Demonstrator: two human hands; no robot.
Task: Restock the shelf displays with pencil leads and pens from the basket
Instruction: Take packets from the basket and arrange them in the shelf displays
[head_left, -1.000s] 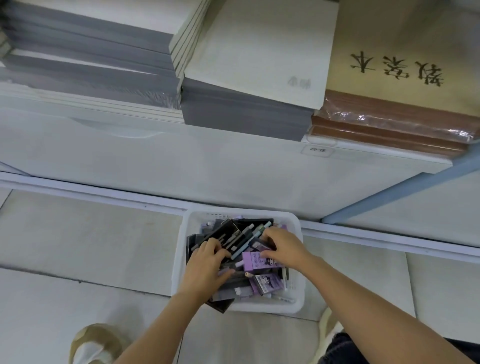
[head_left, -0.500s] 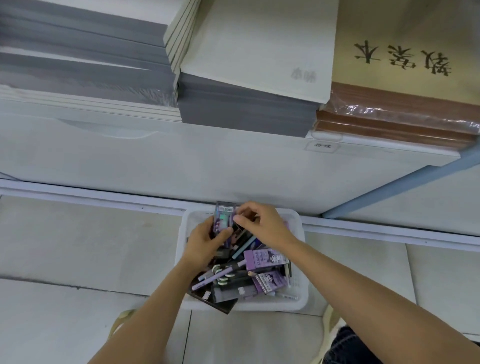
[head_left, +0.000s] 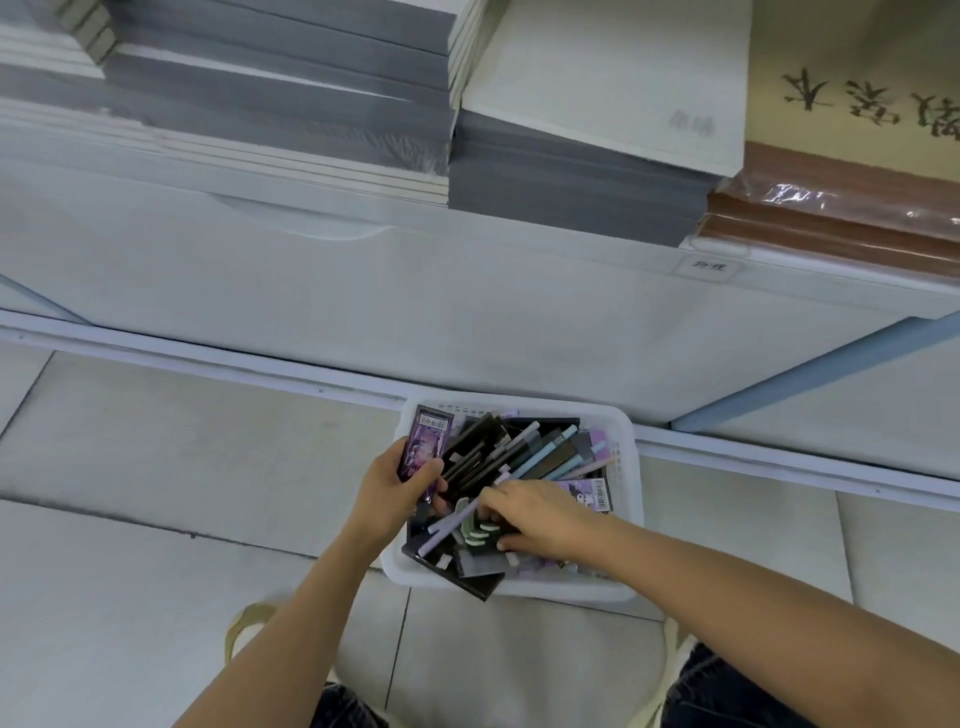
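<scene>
White basket (head_left: 626, 457) on floor, heaped with pens and packs, purple lead pack (head_left: 423, 441) upright at its left edge

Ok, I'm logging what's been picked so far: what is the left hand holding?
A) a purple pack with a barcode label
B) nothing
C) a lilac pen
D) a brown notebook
A: the left hand grips a purple pack with a barcode label at its top end, at the left edge of the white basket.

Grey notebook stacks (head_left: 291, 104) beside brown wrapped books (head_left: 841, 218) — tiled floor (head_left: 156, 441) below.
</scene>
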